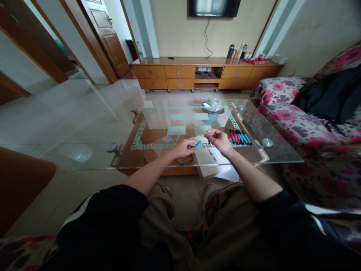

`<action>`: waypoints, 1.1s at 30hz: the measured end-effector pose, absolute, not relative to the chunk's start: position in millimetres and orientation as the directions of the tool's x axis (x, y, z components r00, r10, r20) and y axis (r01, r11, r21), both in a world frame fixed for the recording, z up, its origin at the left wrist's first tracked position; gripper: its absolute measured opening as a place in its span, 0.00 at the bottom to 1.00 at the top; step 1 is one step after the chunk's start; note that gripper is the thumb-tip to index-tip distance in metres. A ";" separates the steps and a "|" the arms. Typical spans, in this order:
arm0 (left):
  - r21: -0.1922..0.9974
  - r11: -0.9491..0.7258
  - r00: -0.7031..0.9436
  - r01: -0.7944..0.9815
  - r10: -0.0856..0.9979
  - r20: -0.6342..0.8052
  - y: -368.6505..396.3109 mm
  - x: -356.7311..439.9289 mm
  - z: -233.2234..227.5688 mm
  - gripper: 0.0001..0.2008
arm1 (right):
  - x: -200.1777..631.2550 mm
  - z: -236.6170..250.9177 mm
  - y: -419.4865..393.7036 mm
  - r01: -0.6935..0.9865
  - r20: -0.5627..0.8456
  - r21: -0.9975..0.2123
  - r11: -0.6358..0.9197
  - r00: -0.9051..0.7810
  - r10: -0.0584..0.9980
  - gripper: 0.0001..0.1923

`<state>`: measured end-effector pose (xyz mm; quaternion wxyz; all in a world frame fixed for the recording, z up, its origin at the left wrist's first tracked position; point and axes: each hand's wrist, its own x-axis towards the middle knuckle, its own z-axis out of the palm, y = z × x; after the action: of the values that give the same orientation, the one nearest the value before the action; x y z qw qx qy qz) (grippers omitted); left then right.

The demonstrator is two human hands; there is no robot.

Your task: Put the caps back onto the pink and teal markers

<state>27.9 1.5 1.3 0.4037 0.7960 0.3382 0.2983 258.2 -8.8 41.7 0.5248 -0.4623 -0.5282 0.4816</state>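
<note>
Above the glass coffee table (158, 150), my left hand (184, 148) is closed around the barrel of a slim blue pen (199, 143). A thin white part sticks out of the pen toward the right. My right hand (220, 141) pinches the far end of that white part; whether it is joined to the barrel, I cannot tell. To the right of my right hand, several pens (239, 137) in pink, black and blue lie side by side in a row on the table.
A white box (207, 171) and papers are seen near the table's front, with a dark pen (212, 155). A small blue round item (182, 162) is left of them. Behind my hands stands a lined wastebasket (211, 118). A flowered sofa (278, 92) with a black backpack (332, 96) is at right.
</note>
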 end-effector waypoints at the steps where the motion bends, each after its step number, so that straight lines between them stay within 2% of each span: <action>1: 0.844 -0.446 0.592 0.297 0.780 0.203 1.6 27.9 0.6 0.15 | 257.5 41.1 -9.0 -0.016 0.107 -0.994 0.106 -0.026 0.994 0.27; 12: 0.837 -0.436 0.580 0.331 0.794 0.184 -0.7 27.4 5.3 0.15 | 257.8 40.3 -7.8 0.037 0.104 -0.994 0.106 -0.061 0.993 0.26; 15: 0.831 -0.446 0.568 0.333 0.798 0.201 -1.7 27.0 7.2 0.14 | 263.3 42.5 -3.8 0.093 0.145 -0.985 0.143 0.008 0.989 0.23; 18: 0.820 -0.454 0.546 0.347 0.809 0.217 -0.6 25.8 6.6 0.13 | 274.4 40.2 2.5 0.191 0.264 -0.954 0.233 0.154 0.952 0.20; 21: 0.816 -0.463 0.541 0.345 0.809 0.230 1.3 24.5 5.2 0.13 | 285.9 35.2 5.9 0.405 0.330 -0.883 0.235 0.180 0.927 0.17; 26: 0.811 -0.470 0.533 0.349 0.811 0.240 1.8 23.8 5.7 0.13 | 291.9 29.2 4.2 0.749 0.341 -0.616 0.245 -0.028 0.940 0.13; 29: 0.813 -0.468 0.534 0.346 0.811 0.240 0.9 24.2 5.9 0.14 | 291.0 26.8 3.4 0.819 0.303 -0.513 0.256 -0.106 0.947 0.12; 33: 0.826 -0.458 0.541 0.330 0.809 0.232 0.1 25.3 5.5 0.13 | 292.3 24.3 3.4 0.825 0.260 -0.508 0.248 -0.127 0.957 0.10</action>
<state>25.3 0.1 5.5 0.3770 0.7926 0.3593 0.3172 292.3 3.4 24.3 0.2736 -0.6014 -0.7409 0.1206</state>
